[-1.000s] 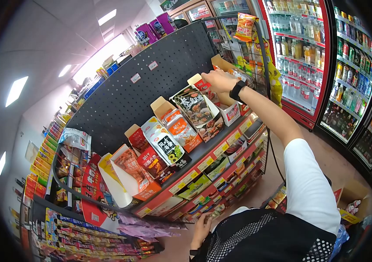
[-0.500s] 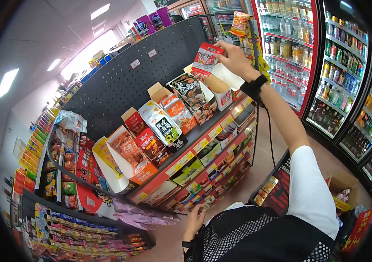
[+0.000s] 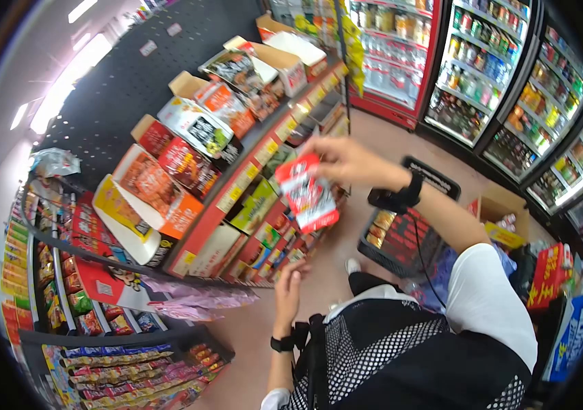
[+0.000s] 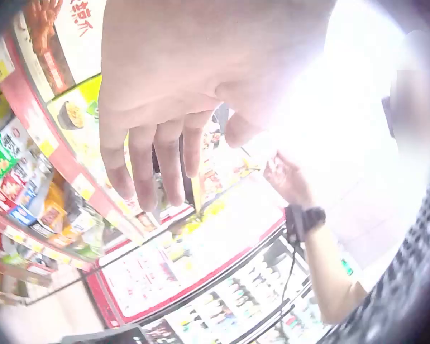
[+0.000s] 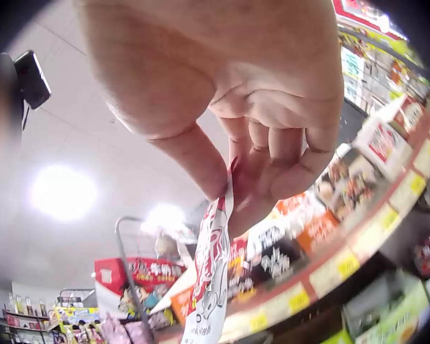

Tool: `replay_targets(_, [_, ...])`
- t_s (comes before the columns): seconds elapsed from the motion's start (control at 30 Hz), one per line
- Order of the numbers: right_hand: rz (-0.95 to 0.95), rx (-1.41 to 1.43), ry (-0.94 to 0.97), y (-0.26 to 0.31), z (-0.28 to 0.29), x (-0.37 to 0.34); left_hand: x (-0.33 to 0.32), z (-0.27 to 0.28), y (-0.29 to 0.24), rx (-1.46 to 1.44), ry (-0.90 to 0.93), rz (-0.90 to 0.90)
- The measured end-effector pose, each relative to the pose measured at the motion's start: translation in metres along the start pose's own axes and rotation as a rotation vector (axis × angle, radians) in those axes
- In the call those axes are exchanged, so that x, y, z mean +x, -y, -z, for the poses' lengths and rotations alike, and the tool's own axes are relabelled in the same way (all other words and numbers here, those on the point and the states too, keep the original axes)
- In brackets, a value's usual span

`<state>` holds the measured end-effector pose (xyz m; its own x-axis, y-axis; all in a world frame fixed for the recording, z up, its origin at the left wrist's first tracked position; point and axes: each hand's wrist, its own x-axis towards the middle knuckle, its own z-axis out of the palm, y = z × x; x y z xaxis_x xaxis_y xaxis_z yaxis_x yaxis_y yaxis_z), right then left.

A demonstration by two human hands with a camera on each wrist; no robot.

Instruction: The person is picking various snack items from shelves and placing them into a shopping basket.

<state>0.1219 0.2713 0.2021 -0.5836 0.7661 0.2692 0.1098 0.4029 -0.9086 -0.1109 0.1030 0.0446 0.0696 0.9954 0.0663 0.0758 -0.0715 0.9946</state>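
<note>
My right hand [image 3: 353,162] pinches a red-and-white snack packet [image 3: 307,196] by its top edge, out in front of the shelf. In the right wrist view the packet [image 5: 213,265] hangs edge-on between thumb and fingertips. My left hand [image 3: 289,294] is held low before the lower shelves. Its fingers [image 4: 168,165] hang loosely extended in the left wrist view, with nothing between them. On the top shelf stand opened snack boxes, among them an orange box [image 3: 151,184], a white pouch with black print [image 3: 199,130] and a white box [image 3: 291,76].
A black shopping basket [image 3: 401,239] holding some packets stands on the floor to the right. Beyond it are a cardboard box [image 3: 503,208] and drinks fridges [image 3: 407,116]. A wire rack [image 3: 120,273] of snacks curves around the left end of the shelf.
My right hand has drawn the packet up out of the box area, then down and away from the shelf. The view has turned down and right, bringing more of the basket into sight.
</note>
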Motion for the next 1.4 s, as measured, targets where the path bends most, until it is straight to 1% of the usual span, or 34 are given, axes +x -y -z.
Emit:
replay_targets(0.03, [-0.073,0.032,0.044,-0.014,-0.019,-0.016,0.003,-0.004,-0.008,-0.025,0.019,-0.01])
replay_targets(0.07, [0.029,-0.062,0.041,-0.034,-0.037,-0.03,0.002,-0.01,-0.009,-0.107,0.034,0.031])
replay_targets(0.1, [0.138,-0.152,0.036,-0.054,-0.056,-0.043,0.003,-0.011,0.004,-0.152,0.06,0.066])
replay_targets(0.17, [-0.028,0.004,0.057,-0.072,-0.083,-0.069,0.001,-0.024,0.009,-0.139,0.121,0.121])
replay_targets(0.23, [-0.107,0.133,-0.046,-0.077,-0.095,-0.089,-0.004,-0.028,0.019,-0.105,0.129,0.204])
replay_targets(0.3, [-0.183,0.265,-0.146,-0.102,-0.102,-0.11,-0.007,-0.034,0.023,-0.064,0.141,0.285])
replay_targets(0.33, [-0.196,0.288,-0.176,-0.114,-0.102,-0.12,-0.007,-0.038,0.023,-0.058,0.102,0.292])
replay_targets(0.37, [-0.19,0.253,-0.1,-0.125,-0.1,-0.13,-0.005,-0.043,0.023,-0.051,0.063,0.298])
replay_targets(0.4, [-0.182,0.213,-0.021,-0.133,-0.096,-0.139,0.0,-0.048,0.022,-0.039,0.082,0.306])
replay_targets(0.43, [-0.192,0.231,-0.049,-0.137,-0.088,-0.146,0.006,-0.057,0.021,-0.022,0.107,0.323])
replay_targets(0.5, [-0.282,0.162,0.107,-0.145,-0.069,-0.159,0.023,-0.079,0.023,0.03,0.197,0.365])
replay_targets(0.53, [-0.223,0.173,0.002,-0.158,-0.065,-0.163,0.033,-0.09,0.026,0.084,0.255,0.36])
replay_targets(0.57, [-0.232,0.189,-0.022,-0.169,-0.056,-0.172,0.043,-0.102,0.027,0.098,0.278,0.374])
replay_targets(0.63, [-0.303,0.223,-0.153,-0.189,-0.024,-0.19,0.063,-0.129,0.029,0.154,0.38,0.441])
replay_targets(0.67, [-0.394,0.209,-0.192,-0.196,-0.004,-0.197,0.07,-0.136,0.033,0.148,0.397,0.493])
replay_targets(0.7, [-0.428,0.172,-0.312,-0.227,0.004,-0.21,0.077,-0.144,0.035,0.153,0.411,0.503])
replay_targets(0.73, [-0.456,0.214,-0.386,-0.253,0.019,-0.223,0.081,-0.151,0.038,0.186,0.406,0.524])
replay_targets(0.77, [-0.548,0.222,-0.477,-0.276,0.035,-0.237,0.087,-0.158,0.041,0.218,0.4,0.545])
replay_targets(0.8, [-0.669,0.104,-0.572,-0.313,0.043,-0.251,0.091,-0.165,0.043,0.255,0.408,0.563])
replay_targets(0.83, [-0.747,0.043,-0.628,-0.338,0.06,-0.266,0.092,-0.17,0.048,0.262,0.408,0.58])
replay_targets(0.87, [-0.854,0.031,-0.688,-0.383,0.066,-0.287,0.091,-0.173,0.056,0.283,0.409,0.602])
replay_targets(0.9, [-0.923,-0.028,-0.727,-0.398,0.085,-0.299,0.09,-0.177,0.063,0.304,0.415,0.62])
replay_targets(0.93, [-1.009,-0.13,-0.75,-0.43,0.093,-0.314,0.089,-0.179,0.068,0.351,0.438,0.651])
replay_targets(0.97, [-1.13,-0.122,-0.771,-0.475,0.093,-0.329,0.087,-0.186,0.067,0.367,0.417,0.724])
replay_targets(1.03, [-1.264,-0.12,-0.764,-0.526,0.105,-0.347,0.066,-0.18,0.089,0.323,0.32,0.829])
replay_targets(1.1, [-1.338,-0.153,-0.65,-0.57,0.114,-0.353,0.049,-0.172,0.105,0.395,0.322,0.822])
replay_targets(1.13, [-1.339,-0.146,-0.627,-0.629,0.103,-0.368,0.043,-0.172,0.104,0.459,0.362,0.855])
replay_targets(1.17, [-1.306,-0.289,-0.458,-0.682,0.083,-0.384,0.035,-0.173,0.102,0.456,0.32,0.957])
replay_targets(1.2, [-1.265,-0.423,-0.286,-0.741,0.071,-0.388,0.032,-0.177,0.098,0.453,0.31,1.008])
replay_targets(1.23, [-1.396,-0.156,-0.493,-0.71,0.098,-0.358,0.029,-0.182,0.096,0.449,0.299,1.059])
replay_targets(1.27, [-1.404,-0.142,-0.454,-0.722,0.11,-0.344,0.028,-0.187,0.093,0.451,0.284,1.082])
replay_targets(1.33, [-1.287,-0.108,-0.56,-0.738,0.123,-0.317,0.025,-0.195,0.088,0.404,0.217,1.225])
replay_targets(1.37, [-1.244,-0.108,-0.587,-0.756,0.124,-0.309,0.015,-0.194,0.091,0.41,0.203,1.246])
replay_targets(1.4, [-1.236,-0.1,-0.576,-0.759,0.133,-0.294,0.002,-0.191,0.096,0.385,0.181,1.245])
